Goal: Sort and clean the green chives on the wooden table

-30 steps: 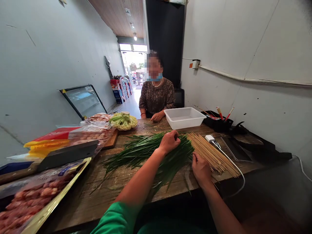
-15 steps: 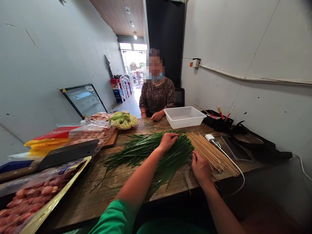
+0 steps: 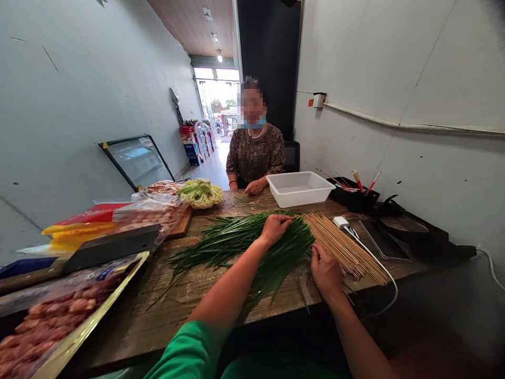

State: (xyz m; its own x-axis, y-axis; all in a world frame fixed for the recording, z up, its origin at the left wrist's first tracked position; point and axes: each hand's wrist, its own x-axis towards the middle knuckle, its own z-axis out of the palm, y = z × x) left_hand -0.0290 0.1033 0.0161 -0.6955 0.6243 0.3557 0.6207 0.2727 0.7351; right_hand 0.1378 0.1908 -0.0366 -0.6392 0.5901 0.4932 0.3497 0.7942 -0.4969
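A broad spread of long green Chinese chives (image 3: 224,245) lies across the wooden table. My left hand (image 3: 276,229) is closed on chives near their cut ends, on the upper side of the bunch. To the right of these ends, my right hand (image 3: 326,268) is closed in a pinch, thumb against the fingers. A thin stick end shows just below that hand, in line with the pinch, and looks like a bamboo skewer; most of it is hidden by the hand. A fan of loose bamboo skewers (image 3: 347,245) lies just beyond my right hand.
A white plastic tub (image 3: 300,202) stands at the back, beside a seated person (image 3: 256,152). Left are a cauliflower (image 3: 201,193), bagged meat (image 3: 152,216), a cleaver (image 3: 114,247) and a meat tray (image 3: 89,329). Right are a white charger (image 3: 340,222) with cable and a phone (image 3: 382,239).
The view has shifted very slightly. Both hands keep nearly the same place and grip, and the chives and skewers lie as before.
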